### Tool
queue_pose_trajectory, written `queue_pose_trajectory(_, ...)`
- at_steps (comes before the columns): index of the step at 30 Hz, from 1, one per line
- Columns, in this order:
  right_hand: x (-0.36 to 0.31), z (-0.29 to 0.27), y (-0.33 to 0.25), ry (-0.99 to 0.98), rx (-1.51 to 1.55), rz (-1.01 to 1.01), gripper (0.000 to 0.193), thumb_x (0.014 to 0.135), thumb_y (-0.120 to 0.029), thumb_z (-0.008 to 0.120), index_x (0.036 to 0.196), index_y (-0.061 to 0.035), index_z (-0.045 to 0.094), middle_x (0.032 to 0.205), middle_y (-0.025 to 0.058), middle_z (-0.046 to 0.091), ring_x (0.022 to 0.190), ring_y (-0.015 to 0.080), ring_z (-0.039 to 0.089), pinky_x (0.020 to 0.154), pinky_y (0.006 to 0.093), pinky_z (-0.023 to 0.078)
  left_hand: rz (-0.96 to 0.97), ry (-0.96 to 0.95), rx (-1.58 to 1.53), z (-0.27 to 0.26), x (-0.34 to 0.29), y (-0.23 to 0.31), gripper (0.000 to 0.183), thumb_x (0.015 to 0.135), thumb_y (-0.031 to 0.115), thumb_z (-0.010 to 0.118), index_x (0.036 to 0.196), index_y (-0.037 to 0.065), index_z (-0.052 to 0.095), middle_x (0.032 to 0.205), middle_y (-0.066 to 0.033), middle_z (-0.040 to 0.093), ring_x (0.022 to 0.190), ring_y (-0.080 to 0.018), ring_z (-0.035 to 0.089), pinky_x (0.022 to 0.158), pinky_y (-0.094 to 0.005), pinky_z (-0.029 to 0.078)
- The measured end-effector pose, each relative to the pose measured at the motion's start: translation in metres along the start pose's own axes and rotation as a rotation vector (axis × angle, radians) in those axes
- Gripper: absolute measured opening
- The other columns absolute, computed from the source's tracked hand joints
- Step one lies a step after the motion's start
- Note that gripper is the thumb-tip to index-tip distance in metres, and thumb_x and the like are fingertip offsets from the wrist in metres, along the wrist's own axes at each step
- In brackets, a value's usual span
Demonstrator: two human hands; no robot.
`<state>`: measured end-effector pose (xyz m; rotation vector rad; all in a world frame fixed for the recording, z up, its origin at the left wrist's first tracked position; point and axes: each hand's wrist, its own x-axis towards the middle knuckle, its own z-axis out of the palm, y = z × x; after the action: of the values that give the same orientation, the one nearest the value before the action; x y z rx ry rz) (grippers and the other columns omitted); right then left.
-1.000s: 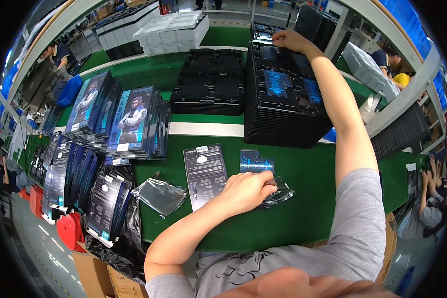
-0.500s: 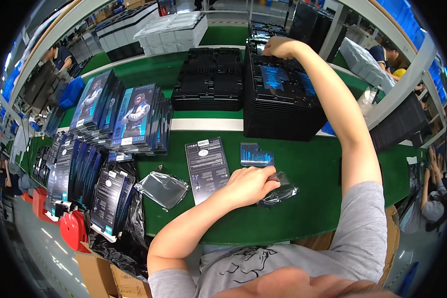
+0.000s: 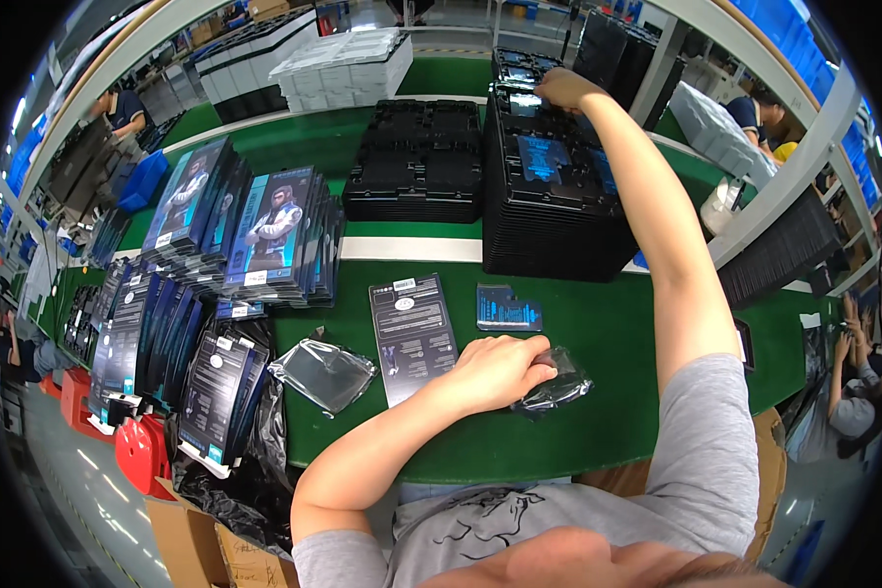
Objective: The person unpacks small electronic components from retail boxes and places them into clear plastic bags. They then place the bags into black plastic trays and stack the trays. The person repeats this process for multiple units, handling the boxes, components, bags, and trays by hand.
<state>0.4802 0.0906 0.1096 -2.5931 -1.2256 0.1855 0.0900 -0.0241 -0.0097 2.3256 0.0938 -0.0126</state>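
Note:
My left hand (image 3: 505, 370) rests on the green table, its fingers closed over a crinkled clear plastic bag (image 3: 562, 384); what lies beneath the fingers is hidden. Just beyond it are blue printed cards (image 3: 508, 310), and to its left a dark printed box (image 3: 412, 328) lies flat. My right hand (image 3: 565, 90) is stretched to the far part of a tall stack of black plastic trays (image 3: 559, 225). Its fingers curl down into the top tray, with their tips out of sight. Blue-printed pieces (image 3: 541, 157) sit in that tray's nearer pockets.
A flat bagged item (image 3: 325, 374) lies left of the dark box. Stacked printed boxes (image 3: 269, 230) crowd the left side. Another black tray stack (image 3: 412, 162) stands left of the tall one. A metal post (image 3: 789, 176) rises at the right. Co-workers sit farther off.
My right hand has shifted slightly at the far tray pockets, and its forearm has swung a little left, uncovering a dark object at the table's right. My left hand stays on the bag.

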Motion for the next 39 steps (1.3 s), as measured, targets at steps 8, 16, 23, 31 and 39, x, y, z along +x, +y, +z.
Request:
queue_pose_trajectory(8,0.006,0.000,-0.002,0.038,0.422,0.106,0.042,0.092,-0.033,0.063,0.067,-0.0005,0.056,0.055,0.0081,0.049,0.041,0.0176,0.042,0.039,0.0344,0.032,0.000,-0.020,-0.010,0.003,0.001,-0.003,0.032,0.096,0.037,0.056,0.098,0.005,0.059,0.087,-0.0147,0.070,0.087,-0.0359,0.067,0.077,-0.0482,0.050)
queue_pose_trajectory(16,-0.032,0.007,-0.040,0.192,0.007,-0.373,0.040,0.089,-0.038,0.061,0.120,-0.0139,0.067,0.117,0.0167,0.067,0.108,0.0307,0.065,0.093,0.0427,0.051,0.001,-0.040,-0.006,0.006,0.004,-0.001,0.031,0.095,0.036,0.058,0.098,0.005,0.059,0.088,-0.0146,0.070,0.088,-0.0358,0.066,0.077,-0.0474,0.050)
queue_pose_trajectory(23,-0.188,0.099,-0.144,0.276,0.030,-0.619,0.035,0.089,-0.034,0.064,0.103,-0.0013,0.062,0.102,0.0192,0.063,0.088,0.0383,0.068,0.075,0.0477,0.056,-0.005,-0.171,0.040,0.005,0.005,0.007,0.030,0.093,0.035,0.060,0.099,0.005,0.060,0.090,-0.0163,0.070,0.090,-0.0364,0.066,0.078,-0.0473,0.050)
queue_pose_trajectory(31,-0.162,0.153,-0.147,-0.001,-0.400,-0.408,0.049,0.090,-0.017,0.058,0.130,0.0102,0.051,0.132,0.0370,0.047,0.111,0.0369,0.063,0.076,0.0416,0.059,0.020,-0.223,0.039,0.007,0.001,0.007,0.031,0.093,0.035,0.061,0.100,0.005,0.058,0.089,-0.0176,0.069,0.089,-0.0377,0.066,0.078,-0.0482,0.049)
queue_pose_trajectory(39,-0.138,0.175,-0.155,-0.006,-0.513,-0.308,0.063,0.087,-0.021,0.066,0.139,0.0047,0.041,0.130,0.0356,0.047,0.113,0.0376,0.059,0.072,0.0401,0.059,0.010,-0.272,0.027,0.007,0.006,0.011,0.032,0.093,0.035,0.061,0.101,0.005,0.060,0.090,-0.0162,0.070,0.089,-0.0366,0.066,0.078,-0.0471,0.050)
